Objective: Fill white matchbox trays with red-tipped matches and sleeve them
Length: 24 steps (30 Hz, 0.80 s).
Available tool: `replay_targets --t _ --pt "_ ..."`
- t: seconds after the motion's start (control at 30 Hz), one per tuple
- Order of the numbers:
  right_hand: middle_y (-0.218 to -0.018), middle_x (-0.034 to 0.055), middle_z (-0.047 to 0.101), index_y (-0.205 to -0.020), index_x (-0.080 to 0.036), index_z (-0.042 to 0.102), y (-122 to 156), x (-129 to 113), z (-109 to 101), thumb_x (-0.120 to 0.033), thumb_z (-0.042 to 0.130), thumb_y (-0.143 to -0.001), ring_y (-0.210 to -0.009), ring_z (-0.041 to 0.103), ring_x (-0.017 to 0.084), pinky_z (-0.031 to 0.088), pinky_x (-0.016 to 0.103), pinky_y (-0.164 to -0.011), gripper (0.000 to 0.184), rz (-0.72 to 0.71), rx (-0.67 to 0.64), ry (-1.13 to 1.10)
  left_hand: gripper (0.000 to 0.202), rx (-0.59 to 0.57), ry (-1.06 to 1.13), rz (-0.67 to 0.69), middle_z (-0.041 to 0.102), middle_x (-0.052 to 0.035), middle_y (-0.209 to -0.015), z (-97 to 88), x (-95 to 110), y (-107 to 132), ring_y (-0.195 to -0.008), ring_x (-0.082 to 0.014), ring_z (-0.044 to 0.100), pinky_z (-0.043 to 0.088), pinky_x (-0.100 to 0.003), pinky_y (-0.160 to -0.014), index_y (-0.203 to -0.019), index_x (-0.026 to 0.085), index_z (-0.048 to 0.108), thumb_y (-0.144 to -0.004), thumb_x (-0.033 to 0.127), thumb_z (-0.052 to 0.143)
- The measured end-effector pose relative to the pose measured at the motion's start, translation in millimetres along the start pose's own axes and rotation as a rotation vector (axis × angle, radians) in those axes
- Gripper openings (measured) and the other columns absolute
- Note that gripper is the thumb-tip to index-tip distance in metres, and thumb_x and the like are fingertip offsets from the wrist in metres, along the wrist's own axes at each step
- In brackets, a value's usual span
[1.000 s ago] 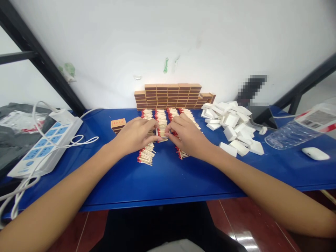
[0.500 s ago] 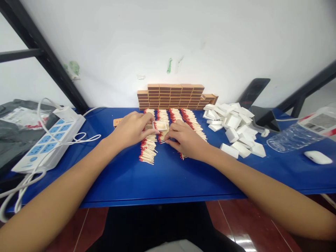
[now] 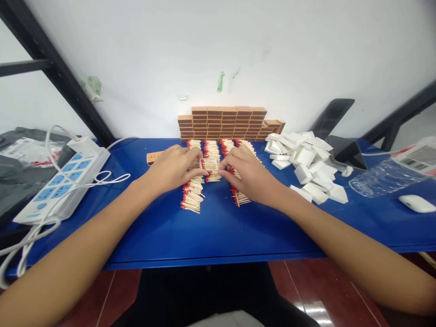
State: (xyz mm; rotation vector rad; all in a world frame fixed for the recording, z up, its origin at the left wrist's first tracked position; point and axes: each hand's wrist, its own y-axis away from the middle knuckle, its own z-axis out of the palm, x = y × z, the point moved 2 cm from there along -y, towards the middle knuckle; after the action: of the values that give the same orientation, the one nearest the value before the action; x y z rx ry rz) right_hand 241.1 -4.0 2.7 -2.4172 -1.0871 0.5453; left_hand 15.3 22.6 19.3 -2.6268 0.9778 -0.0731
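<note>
Between its thumb and fingers, my left hand (image 3: 173,168) holds a small white matchbox tray (image 3: 214,170) by its left end. Red-tipped matches lie inside the tray. My right hand (image 3: 247,175) is closed in a pinch at the tray's right end; whether it grips the tray or matches is hidden. Below and around the hands, loose matches lie in several rows: a left row (image 3: 192,196), a second row (image 3: 211,147) partly behind the tray, and further rows on the right, partly under my right hand.
Stacked brown matchboxes (image 3: 221,123) stand against the wall. White empty trays (image 3: 306,156) are heaped on the right, near a dark phone-like device (image 3: 334,118), a plastic bottle (image 3: 378,177) and a white mouse-like object (image 3: 417,203). An orange matchbox (image 3: 153,157) and power strip (image 3: 66,181) are left.
My right hand has moved up and slightly right, from the near end of the second match row to the tray's right end. My left hand still holds the tray in nearly the same place.
</note>
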Motion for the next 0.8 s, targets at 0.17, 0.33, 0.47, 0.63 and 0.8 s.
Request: replay_targets --t 0.17,0.33,0.47,0.63,0.8 --pt "-0.093 0.0096 0.062 -0.093 -0.02 0.06 -1.4 0.3 -2.7 -0.019 0.055 -0.102 -0.091 0.049 0.026 0.044 0.044 -0.087 0.01 0.027 0.083 0.057 0.048 0.023 0.076 0.095 0.074 -0.009 -0.089 4.6 7.0 -1.1 -0.084 -0.0271 0.068 0.046 -0.035 -0.075 -0.113 0.016 0.064 -0.095 0.06 0.064" --pt "-0.095 0.0097 0.063 -0.092 -0.02 0.062 0.5 -0.1 2.3 -0.019 0.058 -0.1 -0.091 0.05 0.026 0.045 0.043 -0.084 0.01 0.021 0.081 0.043 0.047 0.078 0.101 0.162 0.074 -0.0082 -0.087 2.0 15.7 0.4 -0.083 -0.0262 0.068 0.046 -0.034 -0.077 -0.11 0.015 0.065 -0.095 0.059 0.063" --pt "-0.092 0.0088 0.064 -0.091 -0.02 0.063 0.4 -0.6 -0.1 -0.018 0.059 -0.1 -0.09 0.051 0.025 0.045 0.043 -0.084 0.01 0.005 0.113 0.046 0.045 0.065 0.095 0.144 0.071 -0.0062 -0.081 0.5 15.9 0.7 -0.08 -0.0259 0.067 0.045 -0.034 -0.074 -0.11 0.016 0.066 -0.095 0.059 0.065" --pt "-0.086 0.0072 0.063 -0.091 -0.021 0.063 -1.1 -2.2 -5.2 -0.019 0.059 -0.099 -0.086 0.051 0.024 0.043 0.042 -0.082 0.009 -0.001 0.165 0.033 0.048 0.032 0.067 0.042 0.074 -0.0104 -0.096 -0.8 7.7 1.2 -0.09 -0.0289 0.068 0.046 -0.035 -0.077 -0.119 0.017 0.065 -0.096 0.058 0.064" --pt "-0.082 0.0057 0.059 -0.09 -0.021 0.065 -0.2 -2.6 -1.9 -0.021 0.059 -0.1 -0.083 0.051 0.023 0.044 0.039 -0.079 0.011 0.014 0.122 -0.017 0.045 0.015 0.023 -0.054 0.074 -0.0108 -0.098 -5.9 2.1 1.2 -0.093 -0.0298 0.068 0.048 -0.036 -0.08 -0.119 0.019 0.066 -0.096 0.058 0.064"
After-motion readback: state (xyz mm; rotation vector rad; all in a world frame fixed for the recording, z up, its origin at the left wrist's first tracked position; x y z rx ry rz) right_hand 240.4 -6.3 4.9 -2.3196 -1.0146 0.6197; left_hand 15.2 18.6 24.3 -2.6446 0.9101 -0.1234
